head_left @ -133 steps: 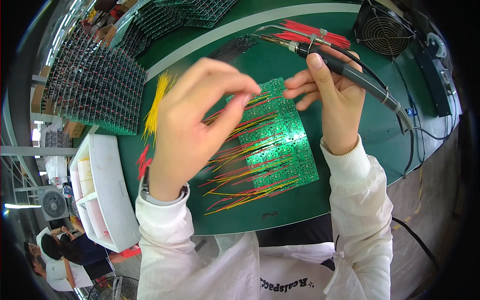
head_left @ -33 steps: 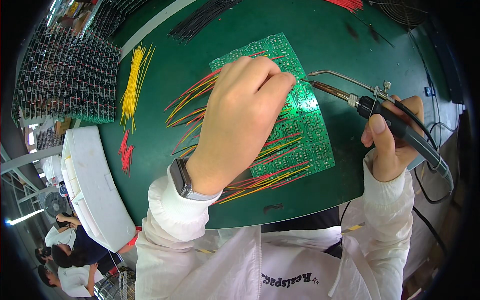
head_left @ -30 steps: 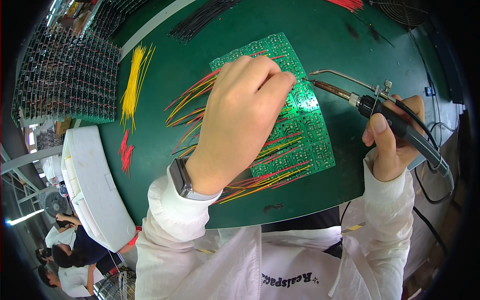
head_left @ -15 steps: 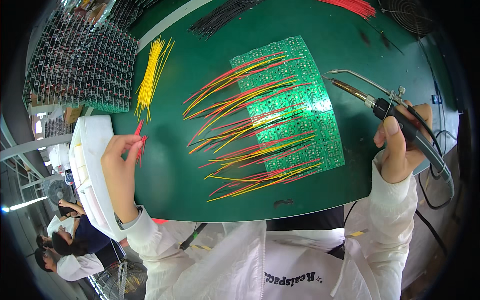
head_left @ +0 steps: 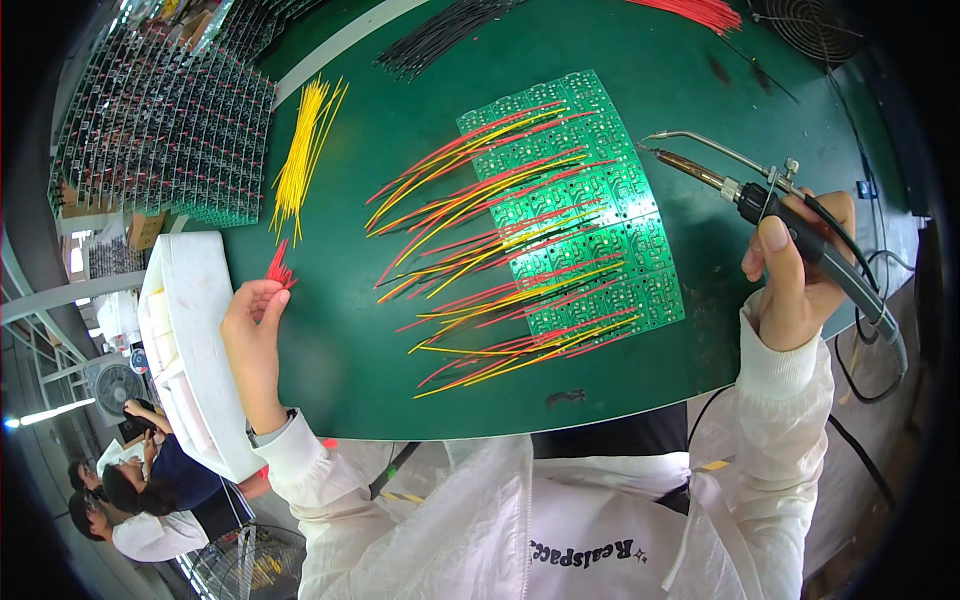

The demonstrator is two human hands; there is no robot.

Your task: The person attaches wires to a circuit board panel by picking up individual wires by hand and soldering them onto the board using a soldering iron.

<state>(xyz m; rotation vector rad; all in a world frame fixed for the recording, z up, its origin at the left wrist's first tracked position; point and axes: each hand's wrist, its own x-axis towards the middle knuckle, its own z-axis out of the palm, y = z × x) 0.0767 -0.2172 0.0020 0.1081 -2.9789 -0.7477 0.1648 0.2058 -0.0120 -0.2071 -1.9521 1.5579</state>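
My right hand [head_left: 798, 272] is wrapped round the dark handle of a soldering iron [head_left: 705, 172] with a thin metal tube clamped along it. The iron's tip points left, just off the right edge of a green circuit board panel [head_left: 650, 262]. Red, yellow and black wires [head_left: 500, 232] lie in several rows across the panel, their free ends fanning left over the table. At the left, my left hand [head_left: 255, 325] has thumb and fingers pinched at a small bunch of short red wires [head_left: 279, 266]. Its fingertips partly hide the bunch's lower end.
Yellow wires [head_left: 303, 155] lie at the left, black wires [head_left: 445, 35] and red wires [head_left: 690, 12] along the far side. A white foam box [head_left: 200, 340] borders the green table [head_left: 370, 360]. Stacked boards [head_left: 160, 130] stand far left. The iron's cable [head_left: 850, 385] hangs at the right.
My left hand has shifted slightly right and down, its fingers closing at the short red wires' lower end. The iron and my right hand have moved slightly left and up.
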